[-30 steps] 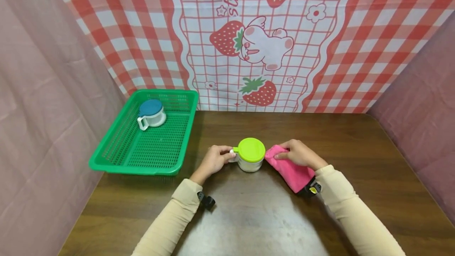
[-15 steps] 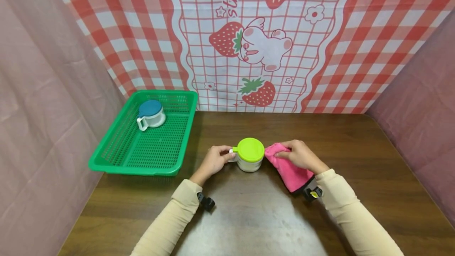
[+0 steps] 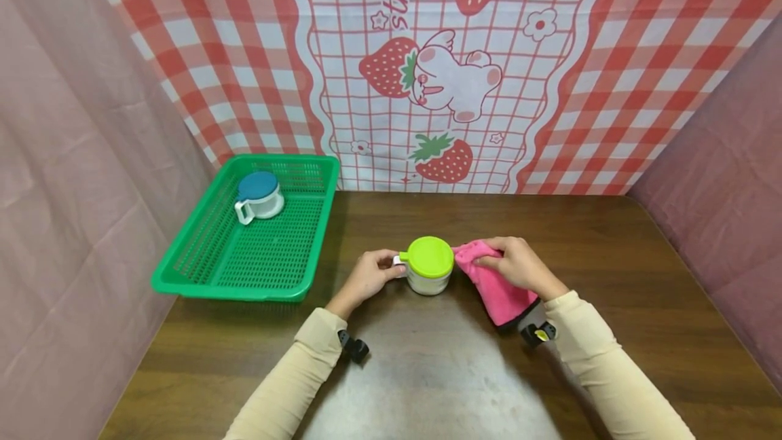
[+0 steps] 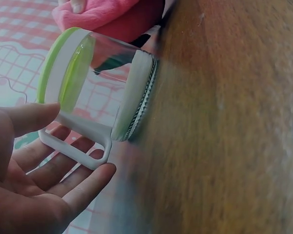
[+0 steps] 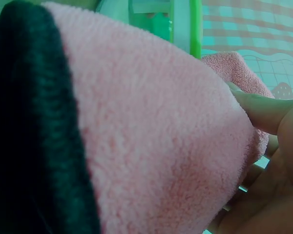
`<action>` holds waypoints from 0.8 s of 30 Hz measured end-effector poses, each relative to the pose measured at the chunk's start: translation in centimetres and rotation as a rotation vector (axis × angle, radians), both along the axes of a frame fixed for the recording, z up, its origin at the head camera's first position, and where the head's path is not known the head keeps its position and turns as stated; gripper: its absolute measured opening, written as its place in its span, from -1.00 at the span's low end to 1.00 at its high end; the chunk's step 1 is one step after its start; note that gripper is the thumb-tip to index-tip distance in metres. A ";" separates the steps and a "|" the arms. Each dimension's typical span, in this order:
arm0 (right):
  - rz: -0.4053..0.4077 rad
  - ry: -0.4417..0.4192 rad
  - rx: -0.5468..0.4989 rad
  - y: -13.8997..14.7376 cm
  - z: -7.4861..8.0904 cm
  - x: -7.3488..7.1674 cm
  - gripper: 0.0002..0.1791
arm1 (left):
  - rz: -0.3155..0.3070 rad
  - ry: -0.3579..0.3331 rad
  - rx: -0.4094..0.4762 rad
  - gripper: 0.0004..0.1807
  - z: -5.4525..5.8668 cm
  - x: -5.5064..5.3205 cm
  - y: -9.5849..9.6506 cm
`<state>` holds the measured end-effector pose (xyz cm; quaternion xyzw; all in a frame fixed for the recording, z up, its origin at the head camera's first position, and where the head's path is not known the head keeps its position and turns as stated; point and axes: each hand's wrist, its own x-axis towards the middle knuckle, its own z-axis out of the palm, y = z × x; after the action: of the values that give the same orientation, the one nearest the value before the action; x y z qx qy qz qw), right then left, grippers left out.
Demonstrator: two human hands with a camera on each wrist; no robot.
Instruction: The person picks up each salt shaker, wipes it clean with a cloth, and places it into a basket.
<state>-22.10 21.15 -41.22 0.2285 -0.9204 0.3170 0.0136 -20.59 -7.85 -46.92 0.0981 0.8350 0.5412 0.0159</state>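
Note:
A clear seasoning jar (image 3: 430,282) with a lime-green lid (image 3: 430,257) stands upright at mid-table. My left hand (image 3: 368,277) holds its white handle (image 4: 78,151) from the left; in the left wrist view the thumb is at the handle's top and the fingers lie behind and under it. Something whitish fills the jar's bottom. On the right, my right hand (image 3: 516,265) pinches a bunched pink cloth (image 3: 497,290) by its upper part, thumb on the near side. The cloth's tip is right at the jar's lid edge, and its dark-edged lower end hangs toward the wrist.
A green plastic basket (image 3: 263,294) stands at the left, holding a similar jar (image 3: 269,206) with a blue lid and white handle. Behind the wooden table (image 3: 427,372) hangs a checked strawberry-print cloth (image 3: 452,87). Pink curtains flank both sides.
My right hand has shifted slightly right and away from me, and the pink cloth's lower end has moved up a little. The left hand and jar are almost still.

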 end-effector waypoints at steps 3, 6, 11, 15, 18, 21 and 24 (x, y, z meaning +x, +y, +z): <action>-0.005 0.019 -0.004 0.0 0.3 0.1 -0.85 | 0.003 -0.001 0.006 -0.74 -0.2 0.0 0.1; -0.008 0.046 -0.001 -0.1 0.7 0.2 -0.85 | 0.009 0.006 0.000 -0.75 -0.4 0.0 0.1; 0.003 0.126 0.025 -0.5 1.8 0.4 -0.81 | 0.016 0.006 0.001 -0.74 -0.5 0.0 0.2; 0.018 0.204 0.063 -1.0 2.5 0.4 -0.75 | 0.023 0.012 0.019 -0.74 -0.5 0.1 0.2; 0.025 0.248 0.089 -1.3 2.9 0.6 -0.68 | 0.029 0.019 0.034 -0.76 -0.7 0.0 0.2; 0.033 0.279 0.109 -1.7 3.4 0.8 -0.67 | 0.032 0.023 0.048 -0.77 -0.7 0.0 0.2; 0.039 0.306 0.131 -2.1 3.8 0.9 -0.68 | 0.033 0.026 0.052 -0.76 -0.6 0.0 0.3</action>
<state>-21.23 19.04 -37.45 0.2921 -0.9217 0.2180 0.1324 -20.56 -7.58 -47.48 0.0916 0.8223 0.5616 -0.0064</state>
